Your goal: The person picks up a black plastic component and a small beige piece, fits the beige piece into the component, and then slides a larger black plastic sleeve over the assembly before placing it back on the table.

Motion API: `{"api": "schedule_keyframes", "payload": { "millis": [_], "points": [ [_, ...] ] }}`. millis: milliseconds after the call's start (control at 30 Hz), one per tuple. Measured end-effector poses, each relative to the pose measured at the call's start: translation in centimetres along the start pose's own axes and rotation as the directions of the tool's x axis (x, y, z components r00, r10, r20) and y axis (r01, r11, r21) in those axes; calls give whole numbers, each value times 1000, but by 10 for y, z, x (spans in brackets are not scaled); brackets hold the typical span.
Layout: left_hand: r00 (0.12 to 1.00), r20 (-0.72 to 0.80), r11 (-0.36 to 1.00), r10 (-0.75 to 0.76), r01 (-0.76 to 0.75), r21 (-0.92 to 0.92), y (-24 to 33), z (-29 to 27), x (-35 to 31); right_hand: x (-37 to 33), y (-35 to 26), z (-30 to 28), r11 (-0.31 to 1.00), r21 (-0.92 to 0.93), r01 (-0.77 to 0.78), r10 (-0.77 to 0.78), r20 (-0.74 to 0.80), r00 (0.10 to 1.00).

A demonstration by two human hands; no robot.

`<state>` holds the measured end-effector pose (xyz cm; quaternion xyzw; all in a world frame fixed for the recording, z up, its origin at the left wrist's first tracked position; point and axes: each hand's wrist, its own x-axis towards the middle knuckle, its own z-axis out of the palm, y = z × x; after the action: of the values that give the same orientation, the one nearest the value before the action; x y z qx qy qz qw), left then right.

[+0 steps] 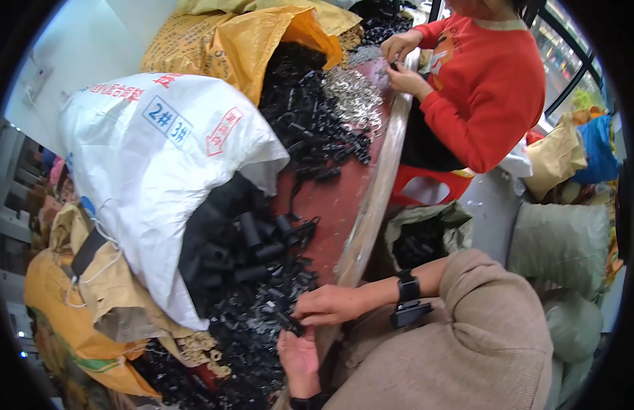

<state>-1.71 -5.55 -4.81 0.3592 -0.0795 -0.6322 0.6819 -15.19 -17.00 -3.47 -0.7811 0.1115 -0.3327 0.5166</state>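
Note:
My right hand (pixel 329 305), with a black band and device on its wrist, reaches in from the right with bent fingers closed on a small black plastic part (pixel 294 325). Just below it, my left hand (pixel 300 357) is turned palm up, its fingertips on the same part. Its exact shape is partly hidden by the fingers. Both hands are over the table's near edge, beside a heap of small black and clear-looking pieces (pixel 262 335). Larger black cylindrical parts (pixel 245 236) spill from a white woven sack (pixel 153 150) behind that heap.
A co-worker in a red sweater (pixel 488 89) handles small pieces at the far end. Metal-coloured pieces (pixel 351 99) and black parts (pixel 303 116) lie before a yellow sack (pixel 235 48). An open sack (pixel 430 236) stands beside the red table (pixel 331 198). Tan rings (pixel 201 348) lie lower left.

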Motion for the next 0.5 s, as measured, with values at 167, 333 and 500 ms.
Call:
{"api": "schedule_keyframes", "payload": {
  "millis": [167,333,500],
  "points": [
    [999,5,999,32,-32,-24,3,-11,-9,1,-5,10,990,86,-113,109,46,993],
    [998,-22,997,55,-56,-44,10,-17,-17,4,-8,24,970,57,-237,228,124,966],
    [997,11,990,72,-70,-122,13,-22,-24,7,-15,31,975,18,-223,215,198,956]
  ]
}}
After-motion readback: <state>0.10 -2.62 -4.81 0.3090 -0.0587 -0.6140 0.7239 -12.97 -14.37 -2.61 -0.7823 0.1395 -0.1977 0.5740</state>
